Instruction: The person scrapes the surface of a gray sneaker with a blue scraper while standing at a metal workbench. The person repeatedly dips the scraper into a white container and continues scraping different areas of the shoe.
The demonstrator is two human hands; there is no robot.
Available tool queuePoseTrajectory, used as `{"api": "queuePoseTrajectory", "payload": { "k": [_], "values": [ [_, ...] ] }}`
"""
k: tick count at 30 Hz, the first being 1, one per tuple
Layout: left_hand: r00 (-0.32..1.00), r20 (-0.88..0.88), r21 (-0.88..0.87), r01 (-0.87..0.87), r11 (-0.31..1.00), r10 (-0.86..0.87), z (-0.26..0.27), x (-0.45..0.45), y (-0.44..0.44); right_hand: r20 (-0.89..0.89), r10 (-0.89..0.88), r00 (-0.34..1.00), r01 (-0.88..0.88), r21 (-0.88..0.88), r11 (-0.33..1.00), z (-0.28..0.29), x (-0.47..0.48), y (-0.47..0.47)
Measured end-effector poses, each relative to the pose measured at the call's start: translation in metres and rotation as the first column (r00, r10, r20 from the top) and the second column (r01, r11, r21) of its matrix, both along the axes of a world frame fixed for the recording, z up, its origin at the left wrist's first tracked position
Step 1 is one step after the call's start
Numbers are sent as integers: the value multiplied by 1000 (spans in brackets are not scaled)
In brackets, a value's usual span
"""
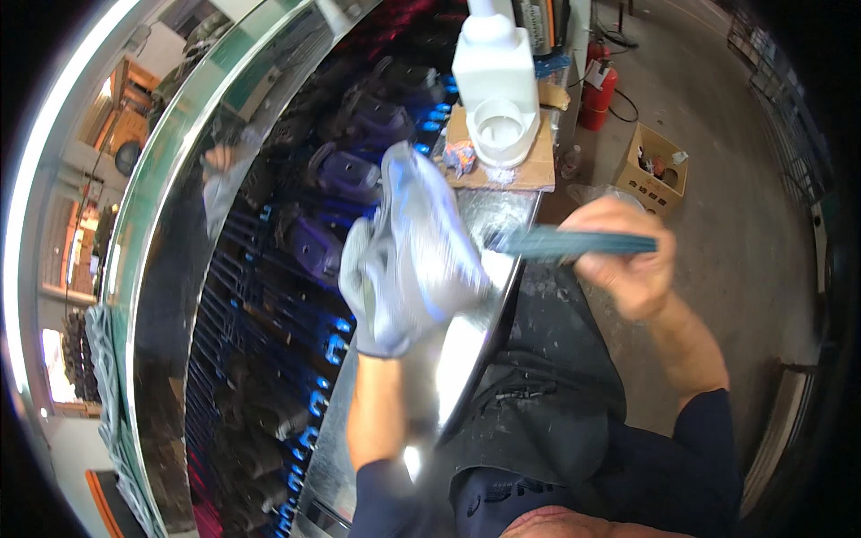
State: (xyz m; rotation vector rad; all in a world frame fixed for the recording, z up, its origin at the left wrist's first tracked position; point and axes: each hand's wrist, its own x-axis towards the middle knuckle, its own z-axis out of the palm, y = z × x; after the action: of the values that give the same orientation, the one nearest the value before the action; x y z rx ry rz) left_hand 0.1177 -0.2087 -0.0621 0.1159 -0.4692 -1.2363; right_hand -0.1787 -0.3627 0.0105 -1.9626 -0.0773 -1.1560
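My left hand (pixel 377 296), in a grey glove, holds up a light grey shoe upper (pixel 430 235) over the metal ledge. The shoe is blurred. My bare right hand (pixel 622 259) grips a brush with a dark teal handle (pixel 585 241); its head is close to the shoe's right side, and whether they touch cannot be told. Beyond the shoe, a white plastic bottle with a round open cup (pixel 498 131) at its front stands on a piece of cardboard (pixel 538 168). A crumpled, orange-stained wad (pixel 459 157) lies beside the cup.
Left of the metal ledge (pixel 343 417), dark shoe parts (pixel 346 173) sit on a rack of rods (pixel 229 282) under bluish light. A long glass-edged panel (pixel 161 222) curves behind it. On the floor at right are a cardboard box (pixel 649 171) and a red fire extinguisher (pixel 597 97).
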Motion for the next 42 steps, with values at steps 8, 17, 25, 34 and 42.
{"api": "queuePoseTrajectory", "payload": {
  "k": [8,17,25,34,42],
  "values": [
    [891,211,515,-451,729,402,-48,-35,31,57,23,998,-58,749,660,-70,106,-44],
    [881,211,527,-467,710,422,-50,-37,25,238,-132,962,189,-236,953,-74,70,40],
    [868,128,429,-485,762,480,-35,-27,48,5,143,990,-140,241,961,-51,49,51],
    [799,-67,80,-592,802,597,-8,-9,166,-86,207,975,-75,748,660,-64,99,41],
    [523,738,438,-852,288,427,37,145,244,-61,131,989,-6,888,460,-96,103,10]
  ]
}}
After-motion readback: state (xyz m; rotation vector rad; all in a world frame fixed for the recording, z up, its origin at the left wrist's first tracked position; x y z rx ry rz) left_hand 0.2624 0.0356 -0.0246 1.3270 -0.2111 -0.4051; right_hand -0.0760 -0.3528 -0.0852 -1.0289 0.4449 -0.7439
